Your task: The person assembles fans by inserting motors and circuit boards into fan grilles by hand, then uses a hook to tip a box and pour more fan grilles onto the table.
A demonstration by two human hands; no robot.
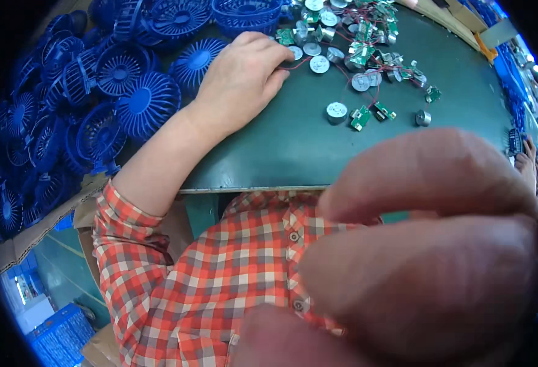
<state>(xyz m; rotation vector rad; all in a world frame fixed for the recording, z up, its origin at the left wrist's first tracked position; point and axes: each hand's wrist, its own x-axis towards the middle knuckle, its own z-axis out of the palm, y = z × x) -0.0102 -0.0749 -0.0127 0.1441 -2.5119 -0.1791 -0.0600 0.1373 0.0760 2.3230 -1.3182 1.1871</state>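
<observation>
My left hand [241, 73] rests low over the green tabletop, its fingers bent and thumb apart from the index finger. The index fingertip touches or nearly touches a small round silver motor [294, 53]. A thin red wire [298, 63] runs toward the gap between thumb and finger; I see no firm grip. Close to the camera, my right hand [434, 244] is large and blurred. Its fingers curve leftward with gaps between them, and nothing shows in them. Ahead lies a pile of motors wired to small green circuit boards [361, 54].
Many blue plastic fan grilles [143, 104] are heaped at the left in a cardboard box [43, 229]. The green table [269, 153] ends at its near edge by my checked shirt. At far right, another person's hand [527, 162] is beside a blue part.
</observation>
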